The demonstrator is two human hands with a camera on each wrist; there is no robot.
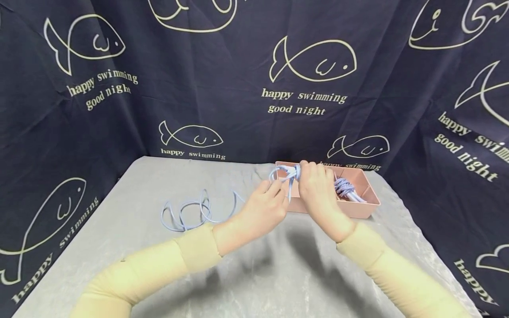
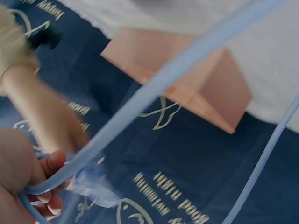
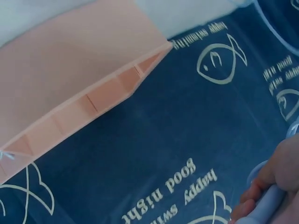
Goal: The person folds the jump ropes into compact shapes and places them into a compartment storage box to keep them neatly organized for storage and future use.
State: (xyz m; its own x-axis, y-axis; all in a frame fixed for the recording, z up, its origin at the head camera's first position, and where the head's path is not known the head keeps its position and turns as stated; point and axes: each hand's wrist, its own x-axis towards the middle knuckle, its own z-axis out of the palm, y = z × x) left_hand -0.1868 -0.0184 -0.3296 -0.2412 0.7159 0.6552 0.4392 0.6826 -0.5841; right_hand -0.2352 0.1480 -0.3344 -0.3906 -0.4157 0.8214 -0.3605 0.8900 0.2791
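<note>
A thin, flexible, pale blue cord (image 1: 296,172) is up in the air between the person's two hands, its gathered part overlapping the far edge of the box in the head view, though the wrist views show it apart from the box. The right hand (image 1: 318,190) has its fingers curled closed round the gathered part; the left hand (image 1: 268,203) pinches the running strand between thumb and fingers, with hardly any gap. From there the rest of the cord trails down to loose loops (image 1: 192,202) lying on the table (image 1: 254,282) to the left.

The step in hand looks like winding: turns already sit round the gathered part, but a good length is unwound. The next move, I judge, calls for the left hand to carry the strand round again under light tension — the right hand holding the bundle steady — and to keep the loops from snagging.

Just behind the hands stands a long, pink, open-topped rectangular box (image 1: 358,210) with inner dividers. In its right part rests a tightly wound blue cord bundle (image 1: 344,188) with pale straight ends. Beyond hangs a navy fabric curtain (image 1: 238,79) printed with fish outlines.
</note>
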